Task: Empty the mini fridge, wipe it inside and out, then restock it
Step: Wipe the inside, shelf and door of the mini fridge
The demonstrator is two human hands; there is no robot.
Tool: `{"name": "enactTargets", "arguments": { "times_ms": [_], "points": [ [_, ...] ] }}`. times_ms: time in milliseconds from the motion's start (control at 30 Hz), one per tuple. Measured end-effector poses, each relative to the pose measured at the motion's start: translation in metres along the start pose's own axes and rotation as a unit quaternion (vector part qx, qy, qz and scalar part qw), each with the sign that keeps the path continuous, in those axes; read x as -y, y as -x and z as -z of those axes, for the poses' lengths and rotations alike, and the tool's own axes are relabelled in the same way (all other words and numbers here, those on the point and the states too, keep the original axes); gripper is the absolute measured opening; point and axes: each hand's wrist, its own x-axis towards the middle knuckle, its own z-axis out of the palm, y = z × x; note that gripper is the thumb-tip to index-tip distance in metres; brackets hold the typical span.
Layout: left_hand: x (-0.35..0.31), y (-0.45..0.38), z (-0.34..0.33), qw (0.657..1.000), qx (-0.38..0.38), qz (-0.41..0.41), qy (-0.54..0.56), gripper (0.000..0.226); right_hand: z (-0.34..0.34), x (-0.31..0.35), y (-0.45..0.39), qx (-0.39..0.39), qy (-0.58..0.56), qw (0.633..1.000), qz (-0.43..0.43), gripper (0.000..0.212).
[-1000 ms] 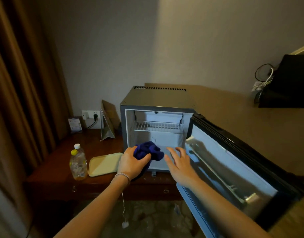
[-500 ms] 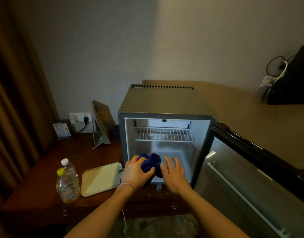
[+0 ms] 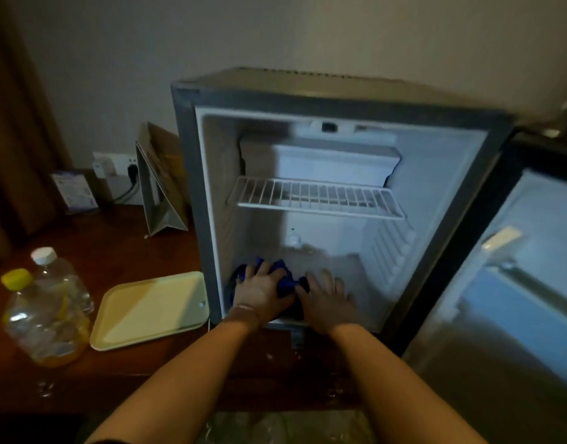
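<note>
Bare forearms; a thin bracelet (image 3: pixel 242 307) circles the left wrist.

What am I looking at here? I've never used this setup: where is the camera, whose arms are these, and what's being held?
There is no machine: these are a person's two bare arms, seen from a wide-angle camera worn on the head, looking forward and down. In front stands a small fridge on a wooden table, its door swung open to the right. Inside, the wire shelf is bare. The left hand grips a blue cloth on the fridge floor; the right hand lies flat beside it, fingers straight. On the table to the left sit a pale tray and two plastic bottles.
</note>
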Motion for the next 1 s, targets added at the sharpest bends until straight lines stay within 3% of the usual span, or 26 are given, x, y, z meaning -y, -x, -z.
{"name": "enactTargets", "arguments": {
  "times_ms": [133, 333, 433, 567, 667, 767, 900, 1000],
  "points": [
    [0.02, -0.03, -0.046, 0.999, -0.047, 0.005, 0.011, 0.057, -0.041, -0.01, -0.039, -0.059, 0.0, 0.998, -0.017, 0.062],
    [0.038, -0.068, -0.07, 0.987, -0.138, -0.085, -0.014, 0.059, -0.057, -0.015, -0.081, -0.131, 0.006, 0.991, -0.016, 0.061],
    [0.038, -0.07, -0.066, 0.985, -0.138, -0.103, -0.02, 0.053, -0.057, -0.018, -0.084, -0.154, 0.002, 0.988, 0.004, 0.062],
    [0.043, -0.06, -0.061, 0.986, -0.12, -0.114, -0.018, 0.068, -0.06, -0.021, -0.087, -0.185, -0.032, 0.982, 0.021, 0.064],
    [0.052, -0.036, -0.06, 0.979, -0.129, -0.13, -0.085, 0.075, -0.06, -0.019, -0.087, -0.235, -0.091, 0.965, 0.072, 0.066],
    [0.06, -0.002, -0.055, 0.946, -0.208, -0.177, -0.173, 0.061, -0.06, -0.001, -0.083, -0.291, -0.126, 0.938, 0.14, 0.064],
    [0.083, 0.033, -0.042, 0.845, -0.355, -0.238, -0.322, 0.032, -0.054, 0.033, -0.082, -0.265, -0.092, 0.938, 0.206, 0.063],
    [0.115, 0.045, -0.028, 0.812, -0.474, -0.205, -0.271, 0.045, -0.052, 0.057, -0.087, -0.224, -0.013, 0.95, 0.216, 0.066]
  ]
}}
